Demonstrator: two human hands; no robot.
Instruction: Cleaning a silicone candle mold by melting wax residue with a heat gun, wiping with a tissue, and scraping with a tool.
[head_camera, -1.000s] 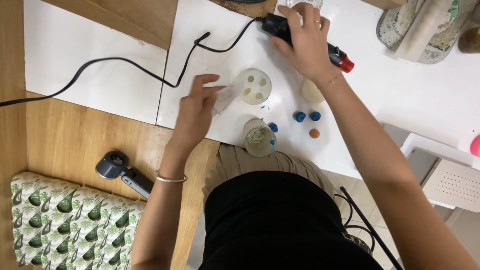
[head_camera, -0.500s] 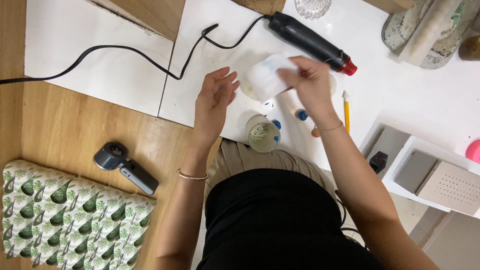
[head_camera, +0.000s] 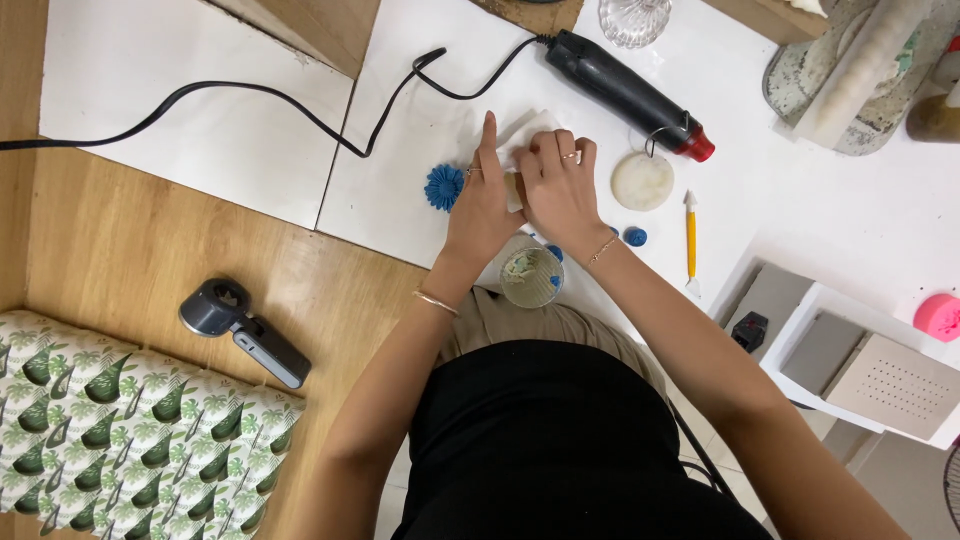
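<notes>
Both hands, apart and raised half a second ago, now meet over a white wipe (head_camera: 528, 128) on the white board (head_camera: 420, 110).
Left hand (head_camera: 482, 205): flat, forefinger extended, pinning the wipe; blue flower piece (head_camera: 443, 186) just beside.
Right hand (head_camera: 558, 185): fingers curled, pressing the wipe; what lies under it is hidden.
Nearby: black heat gun (head_camera: 625, 92), pale round disc (head_camera: 642, 181), yellow tool (head_camera: 690, 236), glass cup (head_camera: 531, 277).
Progress, as judged: wiping under way; loose pieces still unsorted.
</notes>
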